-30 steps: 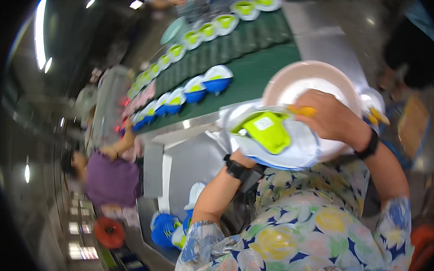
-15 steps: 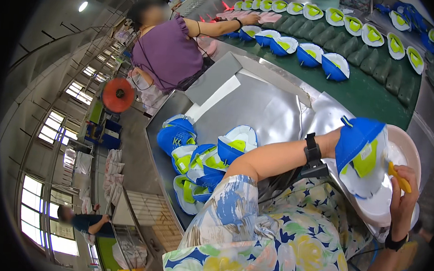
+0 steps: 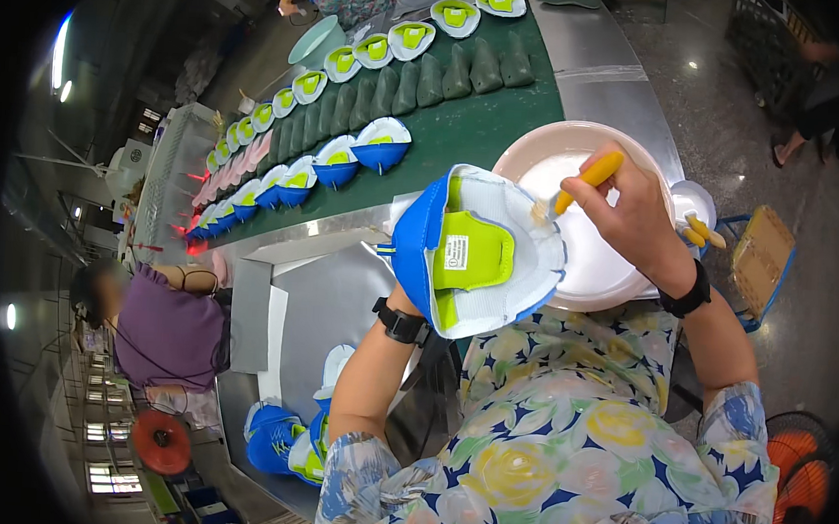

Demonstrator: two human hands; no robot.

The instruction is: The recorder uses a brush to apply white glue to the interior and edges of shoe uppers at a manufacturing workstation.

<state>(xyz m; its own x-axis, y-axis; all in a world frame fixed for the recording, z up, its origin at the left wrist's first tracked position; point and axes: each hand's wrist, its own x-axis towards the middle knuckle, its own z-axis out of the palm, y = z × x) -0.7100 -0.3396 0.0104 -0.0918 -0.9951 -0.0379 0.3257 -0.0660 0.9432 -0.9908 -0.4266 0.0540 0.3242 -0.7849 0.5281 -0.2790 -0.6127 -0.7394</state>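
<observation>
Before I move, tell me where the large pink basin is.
In the head view, the large pink basin sits right of centre, partly hidden by the blue shoe upper, with the right hand over it and a white bowl at its right.

Brush handle [image 3: 598, 172] in the right hand [image 3: 636, 218] was super yellow, shoe upper [image 3: 483, 251] left of it blue, white and lime.

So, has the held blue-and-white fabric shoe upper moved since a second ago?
Yes, the held upper has shifted leftward, judged against the round pale-pink basin.
</observation>
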